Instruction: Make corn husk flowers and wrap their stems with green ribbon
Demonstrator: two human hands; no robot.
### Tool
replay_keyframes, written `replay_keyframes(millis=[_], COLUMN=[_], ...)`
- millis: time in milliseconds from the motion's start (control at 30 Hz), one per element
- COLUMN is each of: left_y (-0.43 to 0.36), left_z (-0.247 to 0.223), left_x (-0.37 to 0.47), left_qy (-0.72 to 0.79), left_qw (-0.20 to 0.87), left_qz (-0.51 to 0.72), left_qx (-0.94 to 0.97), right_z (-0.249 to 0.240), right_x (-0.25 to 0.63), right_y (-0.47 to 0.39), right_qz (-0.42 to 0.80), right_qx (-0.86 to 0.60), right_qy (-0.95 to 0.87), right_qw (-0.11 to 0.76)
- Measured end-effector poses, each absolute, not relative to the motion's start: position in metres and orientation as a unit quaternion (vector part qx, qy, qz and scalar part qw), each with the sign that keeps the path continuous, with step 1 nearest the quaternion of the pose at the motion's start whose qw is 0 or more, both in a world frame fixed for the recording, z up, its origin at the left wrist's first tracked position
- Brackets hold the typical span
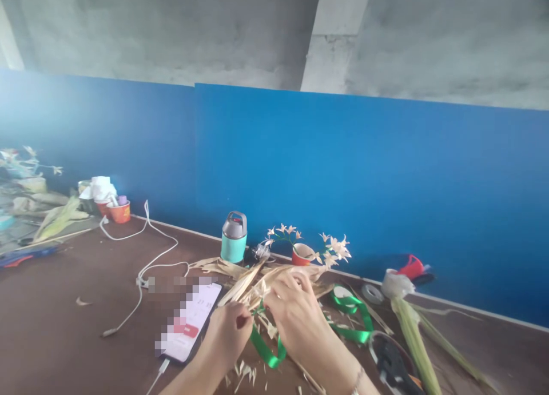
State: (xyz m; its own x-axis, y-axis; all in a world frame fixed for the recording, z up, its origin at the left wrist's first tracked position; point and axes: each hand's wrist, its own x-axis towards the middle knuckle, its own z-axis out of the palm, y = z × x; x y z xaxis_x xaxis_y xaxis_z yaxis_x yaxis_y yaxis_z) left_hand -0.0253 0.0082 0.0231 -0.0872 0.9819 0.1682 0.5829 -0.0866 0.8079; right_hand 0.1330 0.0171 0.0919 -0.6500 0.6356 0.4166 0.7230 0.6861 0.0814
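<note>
My left hand (229,329) is closed, its thumb and fingers pinched at the end of a green ribbon (268,349) that hangs in a loop below. Just to its right, my right hand (294,306) has bent fingers close to the same spot, beside small pale husk pieces; what its fingertips hold is hidden. Dry corn husks (244,283) lie behind both hands. More green ribbon (358,323) curls on the table to the right. A lit phone (193,320) lies left of my left hand.
A turquoise flask (234,238) and a red cup (301,254) with husk flowers stand by the blue partition (343,172). Tape (372,293), a black tool (392,363) and green husks (414,338) lie right. White cables (148,263) and orange cups (120,212) are left.
</note>
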Motion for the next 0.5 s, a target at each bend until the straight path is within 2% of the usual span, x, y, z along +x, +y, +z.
replay_keyframes(millis=[233,500], left_y=[0.01,0.008], left_z=[0.02,0.018], left_x=[-0.028,-0.024], left_qy=[0.624,0.633], left_qw=[0.217,0.197], left_qz=[0.375,0.342], left_qx=[0.65,0.666], right_z=[0.098,0.105], right_x=[0.131,0.115], right_y=[0.018,0.004], right_qz=[-0.128,-0.2], right_qx=[-0.365,-0.37], right_qy=[-0.909,-0.903], right_qw=[0.154,0.089])
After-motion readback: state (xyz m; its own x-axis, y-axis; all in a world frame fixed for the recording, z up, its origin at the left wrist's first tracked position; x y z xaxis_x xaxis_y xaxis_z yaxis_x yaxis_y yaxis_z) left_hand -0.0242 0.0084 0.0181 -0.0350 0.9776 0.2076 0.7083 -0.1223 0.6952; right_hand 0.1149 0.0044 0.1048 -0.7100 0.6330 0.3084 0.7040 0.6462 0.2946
